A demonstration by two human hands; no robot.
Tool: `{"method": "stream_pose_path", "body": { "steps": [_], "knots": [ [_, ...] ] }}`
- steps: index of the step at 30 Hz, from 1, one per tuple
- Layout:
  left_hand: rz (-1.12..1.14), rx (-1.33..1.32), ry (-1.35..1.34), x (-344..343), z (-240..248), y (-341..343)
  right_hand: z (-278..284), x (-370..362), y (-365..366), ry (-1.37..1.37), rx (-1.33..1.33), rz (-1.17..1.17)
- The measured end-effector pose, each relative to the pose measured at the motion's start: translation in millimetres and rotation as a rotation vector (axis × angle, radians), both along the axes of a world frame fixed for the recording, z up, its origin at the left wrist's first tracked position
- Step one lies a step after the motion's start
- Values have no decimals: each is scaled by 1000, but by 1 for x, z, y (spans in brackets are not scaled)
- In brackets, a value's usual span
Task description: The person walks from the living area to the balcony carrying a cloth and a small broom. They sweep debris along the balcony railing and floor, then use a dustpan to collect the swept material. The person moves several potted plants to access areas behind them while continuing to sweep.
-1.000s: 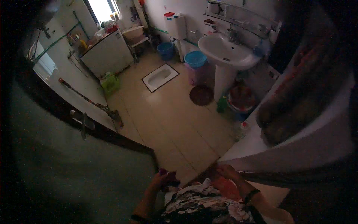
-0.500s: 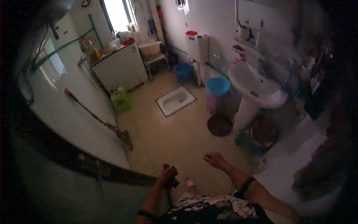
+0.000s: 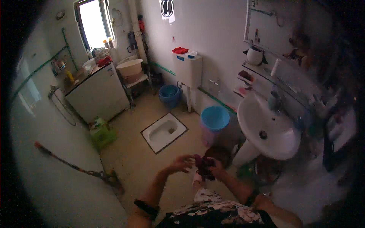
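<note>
at lower centre, the right hand (image 3: 218, 169) grips a maroon cloth-like bundle (image 3: 204, 163), likely light and limp, best held mid-bunch. the left hand (image 3: 181, 164) spreads beside it.

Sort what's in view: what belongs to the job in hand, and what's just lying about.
In hand:
- dark maroon bundle, held by the right hand
- left hand, close beside it, fingers parted

Lying about:
- light-blue basin
- long-handled tool against the wall
- green stool
- cream basin
</note>
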State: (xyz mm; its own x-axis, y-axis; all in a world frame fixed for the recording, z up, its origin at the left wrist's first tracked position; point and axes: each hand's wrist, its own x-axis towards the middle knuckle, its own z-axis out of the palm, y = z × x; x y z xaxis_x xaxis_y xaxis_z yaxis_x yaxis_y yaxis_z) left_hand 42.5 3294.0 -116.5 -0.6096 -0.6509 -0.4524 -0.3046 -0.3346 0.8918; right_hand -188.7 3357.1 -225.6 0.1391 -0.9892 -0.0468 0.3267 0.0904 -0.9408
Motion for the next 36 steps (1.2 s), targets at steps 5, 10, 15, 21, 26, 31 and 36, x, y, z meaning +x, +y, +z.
{"method": "stream_pose_path", "body": {
  "steps": [5,10,15,21,26,31,36],
  "knots": [
    [72,-461,-191,19,-17,-265,-45,-108,-136,29,220,-170],
    [149,-710,-520,40,-16,-519,-39,-182,-216,581,-57,-500],
    [108,-1074,-635,16,35,-710,-26,-181,-245,434,131,-566],
    [124,-1378,-818,-75,63,-888,-20,-148,-299,71,491,-868],
    [219,-1625,-769,-139,0,-1045,-15,-108,-361,235,872,-845],
    [254,-1645,-127,-125,-23,-1151,-24,-49,-375,507,590,-812],
    [449,-1358,-193,-94,-30,-1148,-24,-27,-370,349,650,-832]
  ]
}}
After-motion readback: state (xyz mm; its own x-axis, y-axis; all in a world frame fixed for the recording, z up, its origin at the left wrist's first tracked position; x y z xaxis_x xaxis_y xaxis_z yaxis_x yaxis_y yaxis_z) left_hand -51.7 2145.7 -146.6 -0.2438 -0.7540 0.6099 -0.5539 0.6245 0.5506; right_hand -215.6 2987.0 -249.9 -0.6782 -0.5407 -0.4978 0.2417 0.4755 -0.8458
